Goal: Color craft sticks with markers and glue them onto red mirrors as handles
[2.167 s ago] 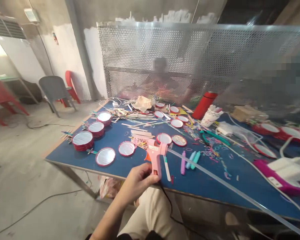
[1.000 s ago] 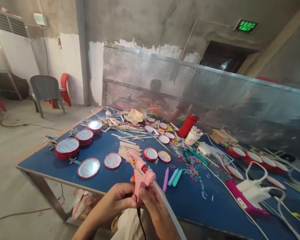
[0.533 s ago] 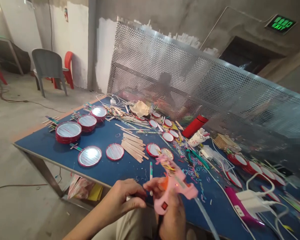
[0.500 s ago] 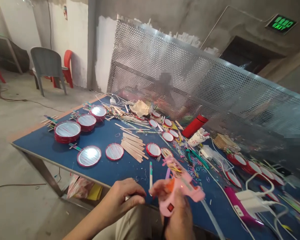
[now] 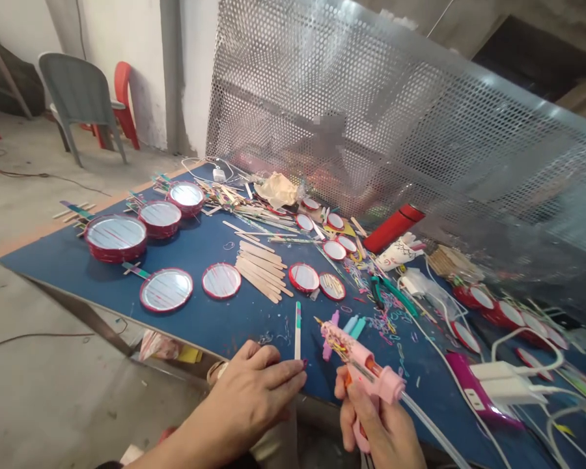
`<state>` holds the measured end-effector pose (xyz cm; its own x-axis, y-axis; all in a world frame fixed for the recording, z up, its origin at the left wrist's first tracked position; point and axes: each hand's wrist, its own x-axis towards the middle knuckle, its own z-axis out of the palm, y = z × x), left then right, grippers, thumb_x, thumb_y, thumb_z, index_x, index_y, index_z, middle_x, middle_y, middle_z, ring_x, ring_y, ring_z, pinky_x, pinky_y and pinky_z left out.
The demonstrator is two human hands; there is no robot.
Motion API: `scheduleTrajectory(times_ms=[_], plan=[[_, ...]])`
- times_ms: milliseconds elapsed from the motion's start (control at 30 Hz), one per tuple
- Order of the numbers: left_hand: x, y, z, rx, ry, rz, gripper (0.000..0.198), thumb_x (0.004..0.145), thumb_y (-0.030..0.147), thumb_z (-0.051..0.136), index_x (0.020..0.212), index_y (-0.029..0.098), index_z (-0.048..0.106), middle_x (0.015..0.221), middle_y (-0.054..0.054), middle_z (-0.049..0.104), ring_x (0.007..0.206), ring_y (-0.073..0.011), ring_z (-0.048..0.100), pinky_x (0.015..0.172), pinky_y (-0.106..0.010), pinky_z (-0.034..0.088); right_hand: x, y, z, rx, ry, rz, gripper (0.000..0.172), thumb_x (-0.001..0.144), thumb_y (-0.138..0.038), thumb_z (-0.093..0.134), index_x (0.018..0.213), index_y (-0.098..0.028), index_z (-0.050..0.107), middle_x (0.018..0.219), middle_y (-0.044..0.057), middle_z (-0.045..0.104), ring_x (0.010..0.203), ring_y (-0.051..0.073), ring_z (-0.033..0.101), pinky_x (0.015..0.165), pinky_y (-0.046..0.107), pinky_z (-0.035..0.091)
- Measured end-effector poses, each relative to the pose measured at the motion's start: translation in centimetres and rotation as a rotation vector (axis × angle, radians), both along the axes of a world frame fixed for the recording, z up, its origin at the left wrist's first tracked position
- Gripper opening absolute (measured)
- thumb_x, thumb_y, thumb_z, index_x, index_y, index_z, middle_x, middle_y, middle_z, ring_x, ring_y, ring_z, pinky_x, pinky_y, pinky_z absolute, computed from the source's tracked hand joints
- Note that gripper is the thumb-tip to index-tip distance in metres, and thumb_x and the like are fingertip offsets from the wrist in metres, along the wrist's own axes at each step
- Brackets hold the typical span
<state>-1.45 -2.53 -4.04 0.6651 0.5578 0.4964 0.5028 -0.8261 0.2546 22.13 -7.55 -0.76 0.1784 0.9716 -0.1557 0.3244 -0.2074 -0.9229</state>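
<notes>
My right hand (image 5: pixel 378 423) is closed round the handle of a pink glue gun (image 5: pixel 359 361), whose nozzle points up and left over the blue table (image 5: pixel 209 251). A clear glue stick (image 5: pixel 432 430) trails from the gun's back. My left hand (image 5: pixel 254 394) rests at the near table edge with its fingers stretched toward the lower end of a painted craft stick (image 5: pixel 297 329) lying on the table; I cannot tell whether they touch it.
Red-rimmed round mirrors (image 5: pixel 166 290) lie across the table, some stacked at the left. A pile of plain wooden sticks (image 5: pixel 261 270), a red bottle (image 5: pixel 393 228), a white power strip (image 5: pixel 510 384) with cables and a perforated metal screen (image 5: pixel 371 111) are there too. A person sits behind the screen.
The glue gun passed from my left hand to my right hand. My left hand let go and moved to the painted stick on the table. The camera tilted down.
</notes>
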Motion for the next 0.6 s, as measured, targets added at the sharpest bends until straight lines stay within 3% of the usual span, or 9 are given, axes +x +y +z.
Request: scheduleTrajectory(times_ms=[133, 267, 367, 500, 600], plan=[[0.3, -0.1, 0.1, 0.013, -0.004, 0.033, 0.033, 0.104, 0.042, 0.059, 0.130, 0.022, 0.062, 0.132, -0.001, 0.073, 0.096, -0.0179, 0.058, 0.079, -0.034, 0.035, -1.3, -0.4, 0.4, 0.033, 0.034, -0.058, 0.055, 0.086, -0.075, 0.060, 0.089, -0.020, 0.067, 0.042, -0.004, 0.050, 0.036, 0.011, 0.043, 0.041, 0.023, 0.034], [0.5, -0.4, 0.4, -0.010, 0.038, 0.071, 0.034, 0.103, 0.039, 0.062, 0.132, 0.021, 0.061, 0.132, -0.002, 0.072, 0.097, -0.0177, 0.058, 0.080, -0.033, 0.036, -2.2, -0.3, 0.8, 0.050, 0.041, -0.091, 0.055, 0.084, -0.076, 0.062, 0.082, -0.021, 0.064, 0.056, 0.000, 0.061, 0.033, 0.008, 0.041, 0.037, 0.022, 0.031], [0.6, -0.4, 0.5, -0.026, 0.061, 0.100, 0.033, 0.103, 0.035, 0.061, 0.133, 0.022, 0.061, 0.130, -0.003, 0.072, 0.096, -0.0179, 0.057, 0.079, -0.033, 0.038, -1.5, 0.1, 0.5, 0.016, 0.041, -0.075, 0.055, 0.082, -0.075, 0.064, 0.081, -0.021, 0.064, 0.063, 0.001, 0.064, 0.033, 0.009, 0.045, 0.034, 0.023, 0.034], [0.7, -0.4, 0.4, -0.031, 0.025, 0.096, 0.032, 0.104, 0.037, 0.058, 0.133, 0.021, 0.061, 0.129, -0.002, 0.073, 0.095, -0.0183, 0.058, 0.079, -0.034, 0.038, -0.2, 0.5, -0.2, -0.072, 0.040, 0.066, 0.057, 0.082, -0.076, 0.063, 0.082, -0.020, 0.067, 0.063, 0.002, 0.064, 0.037, 0.014, 0.056, 0.037, 0.023, 0.042], [0.7, -0.5, 0.2, -0.049, -0.008, 0.088, 0.033, 0.105, 0.038, 0.057, 0.133, 0.021, 0.059, 0.132, -0.002, 0.072, 0.096, -0.0190, 0.059, 0.081, -0.034, 0.036, -0.5, 0.3, 0.0, 0.003, 0.004, 0.039, 0.055, 0.088, -0.074, 0.058, 0.083, -0.020, 0.067, 0.063, 0.001, 0.064, 0.034, 0.011, 0.053, 0.035, 0.022, 0.039]])
